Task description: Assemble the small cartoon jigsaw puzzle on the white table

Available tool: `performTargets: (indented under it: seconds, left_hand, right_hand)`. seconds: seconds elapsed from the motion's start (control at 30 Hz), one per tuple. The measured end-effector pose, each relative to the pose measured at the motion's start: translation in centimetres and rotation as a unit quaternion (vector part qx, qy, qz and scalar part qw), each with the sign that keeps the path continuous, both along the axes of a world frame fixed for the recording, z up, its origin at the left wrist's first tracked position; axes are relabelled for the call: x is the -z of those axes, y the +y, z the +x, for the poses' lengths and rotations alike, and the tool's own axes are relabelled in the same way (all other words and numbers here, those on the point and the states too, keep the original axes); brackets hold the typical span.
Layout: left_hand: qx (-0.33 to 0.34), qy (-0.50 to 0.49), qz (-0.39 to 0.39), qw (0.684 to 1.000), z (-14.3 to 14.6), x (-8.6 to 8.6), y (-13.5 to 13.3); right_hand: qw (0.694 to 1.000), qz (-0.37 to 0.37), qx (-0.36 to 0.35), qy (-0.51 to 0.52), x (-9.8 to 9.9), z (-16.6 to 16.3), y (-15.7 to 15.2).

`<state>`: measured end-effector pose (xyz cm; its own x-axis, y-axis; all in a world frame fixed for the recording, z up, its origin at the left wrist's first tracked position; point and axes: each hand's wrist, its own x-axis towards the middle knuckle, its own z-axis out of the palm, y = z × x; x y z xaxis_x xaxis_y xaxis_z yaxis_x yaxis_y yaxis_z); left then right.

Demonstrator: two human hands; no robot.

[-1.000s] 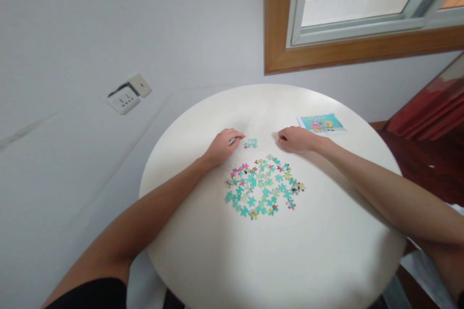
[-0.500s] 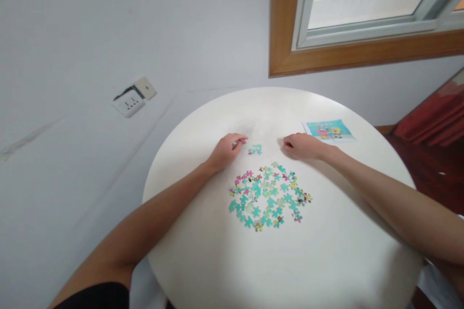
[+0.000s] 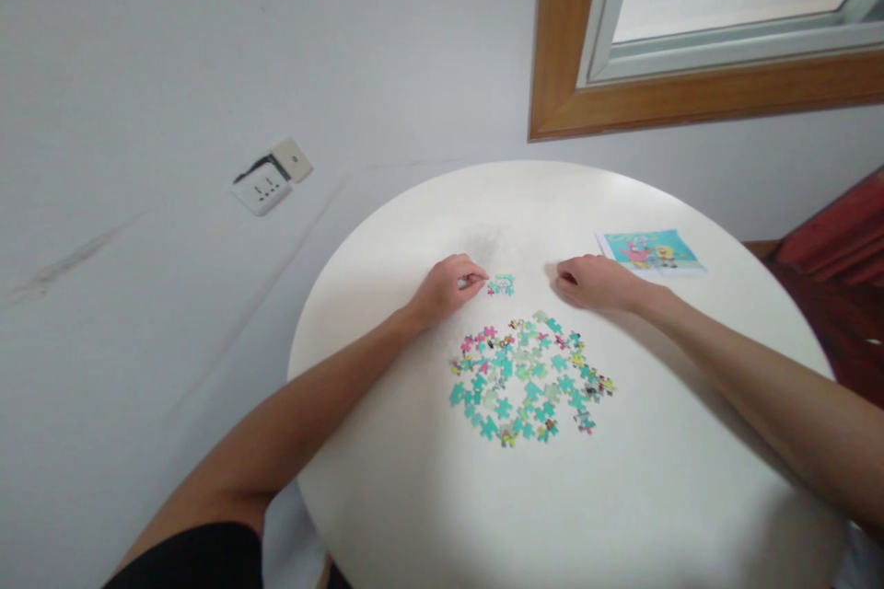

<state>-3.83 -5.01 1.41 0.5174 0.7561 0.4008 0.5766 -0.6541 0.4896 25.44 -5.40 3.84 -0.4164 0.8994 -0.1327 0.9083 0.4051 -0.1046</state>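
Two hands, barely any change: left hand (image 3: 450, 287), fingers pinched closed, dips just beside the joined pieces (image 3: 504, 285); can't tell if anything's held. Right hand (image 3: 589, 282) stays curled closed. Loose pieces (image 3: 565, 383) unmoved on the bench (image 3: 414, 497); none newly joined.

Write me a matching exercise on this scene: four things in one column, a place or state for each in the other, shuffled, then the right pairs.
Things
1. left hand
2. right hand
3. loose pieces
4. printed picture

Places and states
A. flat near the far right edge of the table
B. scattered nearer the person's body than both hands
C. close by the left side of the small patch of pieces
D. curled, to the right of that small patch, with a gap between

Pairs: 1-C, 2-D, 3-B, 4-A
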Motion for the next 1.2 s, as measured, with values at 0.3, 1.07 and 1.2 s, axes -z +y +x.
performTargets:
  seconds: [0.3,1.07,1.2]
  left_hand:
    - [0.018,-0.005,-0.042,0.999,0.3,-0.7,-0.9]
    - [0.036,-0.015,-0.07,0.997,1.5,-1.2,-2.6]
    - [0.04,-0.014,-0.062,0.997,1.5,-1.2,-2.5]
  right_hand:
    - [1.0,0.005,0.007,0.0,0.3,-0.1,0.0]
    - [0.998,0.038,0.045,0.031,0.6,-1.0,0.0]
    - [0.997,0.008,0.027,0.078,0.6,-0.4,0.5]
